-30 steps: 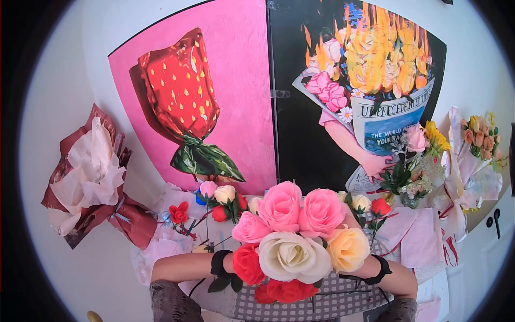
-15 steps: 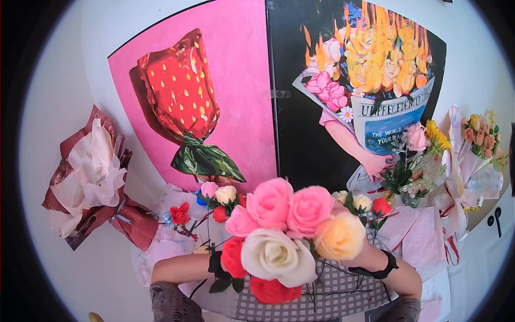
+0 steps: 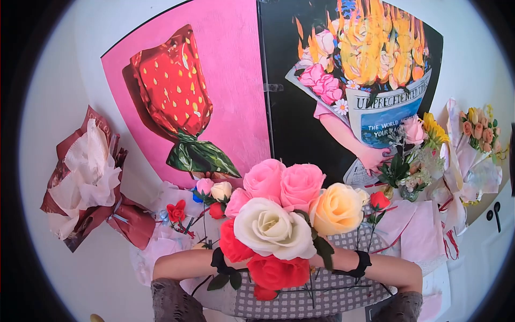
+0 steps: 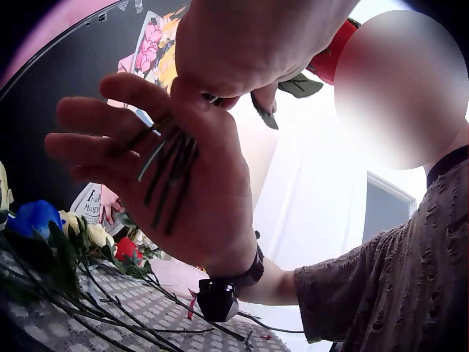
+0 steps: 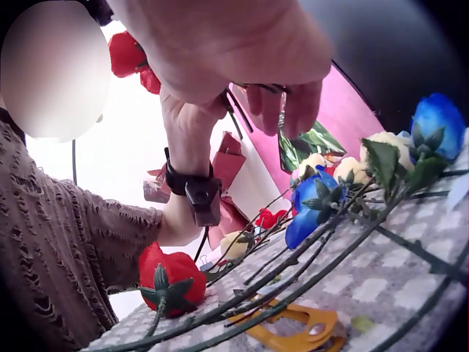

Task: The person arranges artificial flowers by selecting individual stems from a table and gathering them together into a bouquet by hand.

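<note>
A bunch of large artificial roses in pink [image 3: 265, 180], white [image 3: 274, 228], pale yellow [image 3: 337, 209] and red [image 3: 279, 271] is held up in front of the chest. It hides both hands in the head view. My left hand [image 4: 256, 48] grips the stems just under the blooms. Below that grip, the dark stem ends [image 4: 172, 172] run down across the palm of my right hand [image 4: 198, 183], whose fingers are spread and extended. In the right wrist view the red rose [image 5: 126, 53] shows beyond the hands.
On the grey checked cloth [image 3: 322, 300] lie loose stems, a blue rose [image 5: 315, 205], a red rose [image 5: 172, 279] and an orange-handled cutter [image 5: 308, 323]. Paper-wrapped bundles stand left [image 3: 88, 182] and right [image 3: 456, 166]. Two paintings [image 3: 214, 107] stand behind.
The bunch has risen slightly and turned in the hands. The yellow rose now stands farther out from the pink ones, and a dark leaf shows below it. The view has shifted a little.
</note>
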Demonstrator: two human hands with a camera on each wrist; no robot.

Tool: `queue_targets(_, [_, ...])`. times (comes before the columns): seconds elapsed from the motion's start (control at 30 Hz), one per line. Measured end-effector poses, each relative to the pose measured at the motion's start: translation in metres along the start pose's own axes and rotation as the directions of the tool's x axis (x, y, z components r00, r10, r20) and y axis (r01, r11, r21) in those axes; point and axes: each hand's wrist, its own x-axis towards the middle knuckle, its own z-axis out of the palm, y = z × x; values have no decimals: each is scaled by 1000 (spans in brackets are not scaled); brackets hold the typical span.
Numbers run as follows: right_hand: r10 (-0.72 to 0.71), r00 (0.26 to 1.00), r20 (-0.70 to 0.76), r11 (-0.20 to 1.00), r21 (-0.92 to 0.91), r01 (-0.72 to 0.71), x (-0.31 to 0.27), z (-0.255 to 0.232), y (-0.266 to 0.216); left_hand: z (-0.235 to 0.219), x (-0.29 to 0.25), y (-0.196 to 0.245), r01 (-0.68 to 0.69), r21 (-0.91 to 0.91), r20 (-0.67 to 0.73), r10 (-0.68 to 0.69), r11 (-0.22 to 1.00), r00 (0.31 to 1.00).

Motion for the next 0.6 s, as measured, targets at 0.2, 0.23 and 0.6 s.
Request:
queue_targets(0.2, [57,998,-7,993,-106,-58,-91,-51,6,1,0,3,2,42,23,-3,999,1000])
queue_targets(0.23, [67,998,-8,990,-124,-67,-99,-52,3,2,0,4,1,48,27,-3,999,1000])
queue_targets(0.6, [123,992,-1,938,-328,-117,-61,-94,-37,5,-9,18,-45,141,40,39,989,998])
